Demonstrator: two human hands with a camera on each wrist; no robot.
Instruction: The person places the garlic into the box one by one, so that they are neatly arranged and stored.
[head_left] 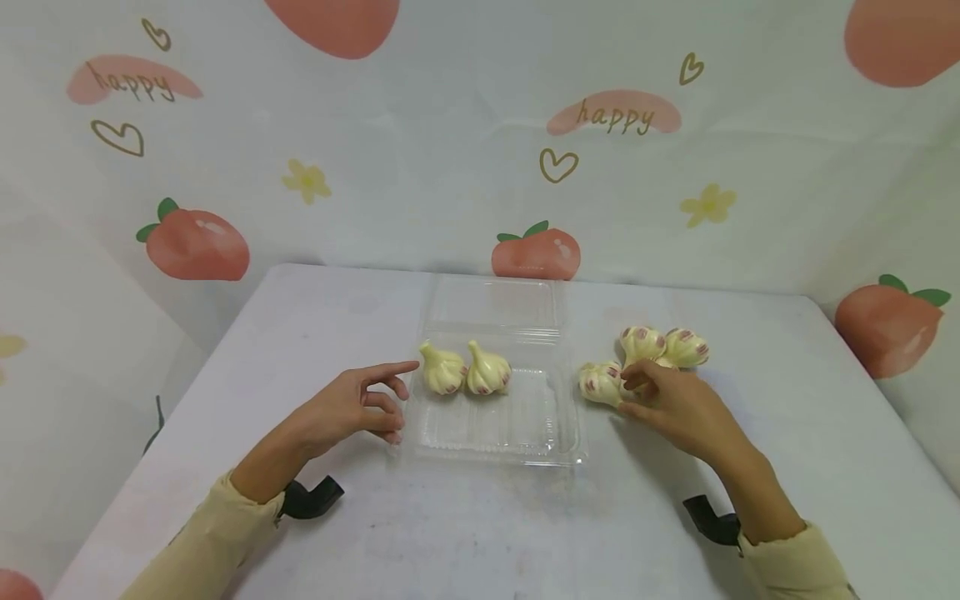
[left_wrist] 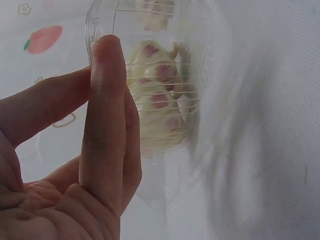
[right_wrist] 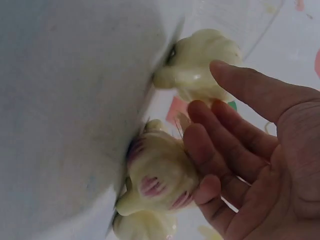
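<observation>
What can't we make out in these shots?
Head: how many garlics the pile holds; the right hand covers part of it.
Left wrist: top garlic, cut by the upper edge; part of the tray, behind the left hand.
Right wrist: bottom garlic, cut by the lower edge.

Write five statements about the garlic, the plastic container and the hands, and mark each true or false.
1. Two garlic bulbs lie in the clear plastic container. True.
2. Its lid is closed. False: it is folded back, open.
3. The right hand is at the bulbs outside the container. True.
4. The left hand is over the lid. False: it is at the container's left edge.
5. Purple patches show on the bulbs outside the container. True.
</observation>
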